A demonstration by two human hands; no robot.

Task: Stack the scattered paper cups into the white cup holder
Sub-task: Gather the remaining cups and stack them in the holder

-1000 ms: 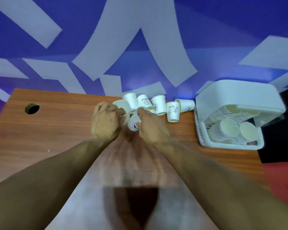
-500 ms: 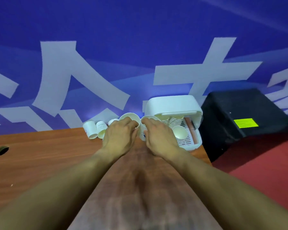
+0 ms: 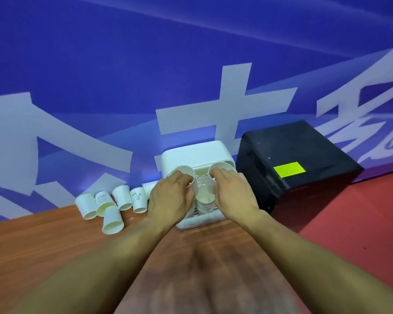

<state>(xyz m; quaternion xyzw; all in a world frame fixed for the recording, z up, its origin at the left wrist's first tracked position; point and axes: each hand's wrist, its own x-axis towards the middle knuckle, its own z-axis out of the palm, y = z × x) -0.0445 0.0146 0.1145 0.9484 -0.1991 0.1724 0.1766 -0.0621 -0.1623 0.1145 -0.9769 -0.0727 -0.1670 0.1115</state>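
My left hand [image 3: 171, 198] grips a white paper cup [image 3: 183, 172], its mouth facing me, in front of the white cup holder [image 3: 195, 154]. My right hand [image 3: 233, 192] grips a second paper cup [image 3: 220, 168] at the holder's right side. Between my hands, stacks of cups [image 3: 205, 200] lie inside the holder. Several loose paper cups [image 3: 110, 203], some with drawings, lie and stand on the wooden table [image 3: 55, 241] left of the holder, against the wall.
A black box [image 3: 293, 164] with a yellow label stands on the red floor right of the table. A blue wall with large white characters rises directly behind the table and holder.
Both hands carried their cups from the loose pile rightward to the holder's opening. My view swung right, so the holder now sits in the centre and the loose cups lie to the left.
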